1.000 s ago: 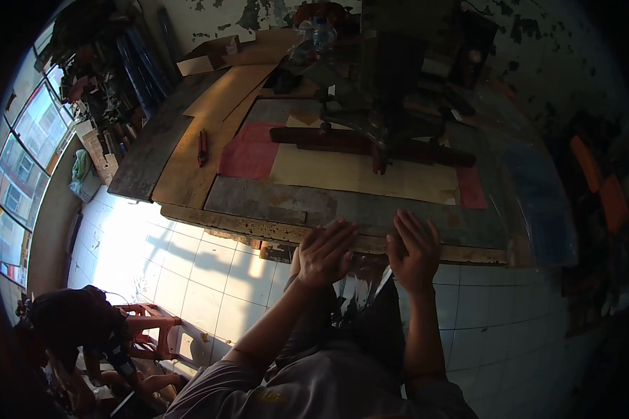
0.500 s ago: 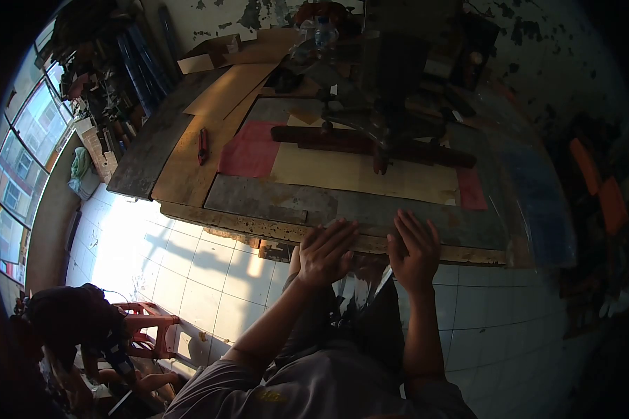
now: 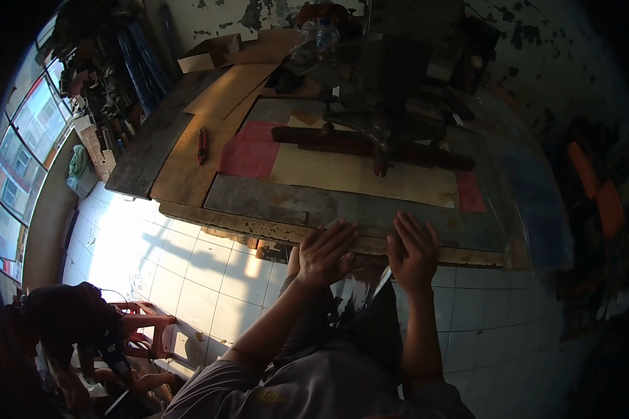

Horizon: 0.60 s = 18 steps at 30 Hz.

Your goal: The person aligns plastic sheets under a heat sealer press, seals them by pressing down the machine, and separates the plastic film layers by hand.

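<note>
My left hand [image 3: 325, 255] rests on the front edge of the worktable [image 3: 258, 199], its fingers stretched out and holding nothing. To its right, my right hand [image 3: 412, 253] lies on the same edge, flat and with fingers extended. Beyond both hands, a pale yellow sheet [image 3: 356, 180] and a pink sheet [image 3: 248, 150] lie on the grey table surface. A dark machine [image 3: 391, 105] with a long reddish-brown bar [image 3: 426, 152] stands over these sheets. Something clear and shiny, perhaps plastic film [image 3: 360, 279], shows at my lap between the hands.
A red cutter knife [image 3: 203, 146] lies on brown board [image 3: 182, 167] at the left. Cardboard [image 3: 234, 87] and a plastic bottle [image 3: 325, 36] are at the back. Clear sheeting with blue [image 3: 541, 209] hangs over the right edge. Another person [image 3: 70, 321] is low at the left beside a red stool [image 3: 147, 325].
Both hands stay on the table edge in nearly the same pose. The view shifts very slightly; the other person at the lower left appears a little further left.
</note>
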### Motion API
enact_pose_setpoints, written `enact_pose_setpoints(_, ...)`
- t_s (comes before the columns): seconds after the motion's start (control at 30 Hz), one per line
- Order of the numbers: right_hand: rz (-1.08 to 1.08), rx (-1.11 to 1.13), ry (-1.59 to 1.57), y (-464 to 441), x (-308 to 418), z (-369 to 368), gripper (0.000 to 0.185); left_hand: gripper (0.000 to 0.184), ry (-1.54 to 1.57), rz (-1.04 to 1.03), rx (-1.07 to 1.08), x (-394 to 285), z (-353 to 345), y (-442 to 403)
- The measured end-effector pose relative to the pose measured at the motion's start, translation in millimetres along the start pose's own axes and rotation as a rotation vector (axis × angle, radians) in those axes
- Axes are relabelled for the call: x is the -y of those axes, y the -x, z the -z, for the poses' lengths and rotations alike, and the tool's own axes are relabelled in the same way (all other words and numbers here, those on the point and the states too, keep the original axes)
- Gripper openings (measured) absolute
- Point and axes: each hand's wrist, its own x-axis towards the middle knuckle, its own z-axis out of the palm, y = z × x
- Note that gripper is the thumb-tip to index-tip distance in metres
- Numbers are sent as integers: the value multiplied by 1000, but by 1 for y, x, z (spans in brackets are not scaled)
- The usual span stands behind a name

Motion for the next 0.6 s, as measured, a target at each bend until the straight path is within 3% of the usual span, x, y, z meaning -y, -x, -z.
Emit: enact_pose_setpoints(0.6,1,6,-12,0,2,2,34,34,-21,-2,-2,1,-1,2)
